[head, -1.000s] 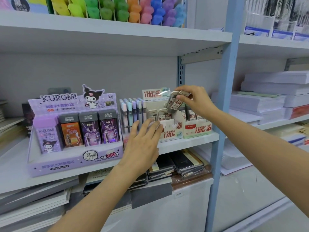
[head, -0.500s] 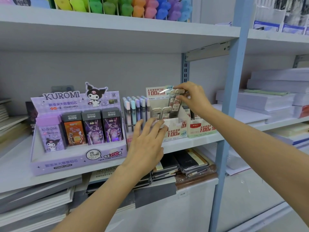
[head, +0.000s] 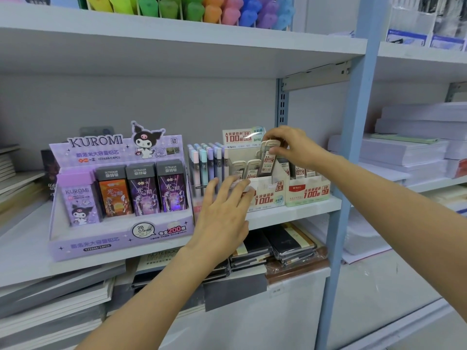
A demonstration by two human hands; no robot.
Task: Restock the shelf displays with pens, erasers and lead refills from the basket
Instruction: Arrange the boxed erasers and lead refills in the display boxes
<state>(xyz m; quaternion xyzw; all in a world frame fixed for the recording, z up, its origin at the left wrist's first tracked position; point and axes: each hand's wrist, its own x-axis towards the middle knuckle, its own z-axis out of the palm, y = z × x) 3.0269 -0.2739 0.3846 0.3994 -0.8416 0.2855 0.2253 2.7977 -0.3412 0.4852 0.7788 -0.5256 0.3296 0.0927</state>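
The right hand [head: 293, 145] pinches the top of a slim pale lead-refill case with a red-and-white label [head: 268, 157], holding it nearly upright in the back row of a white cardboard display box printed with red "100" lettering [head: 265, 195]. Two similar pale refill cases [head: 246, 169] stand in the row in front of it. The left hand [head: 222, 213] is flat and spread wide, holding nothing, its fingertips [head: 242, 188] against the front left corner of that same box. Just right of the box, touching it, stands a second white refill box marked 0.7 [head: 308, 192], with darker cases standing in it. To the left, behind the left hand, a cluster of pastel mechanical pencils [head: 206, 162] stands upright, and beyond them sits a large lilac Kuromi display carton [head: 118, 238] with four boxed refill packs in a row. All rest on a white shelf board [head: 290, 210]; stacked dark notebooks [head: 278, 246] lie on the level below. The basket is out of view.
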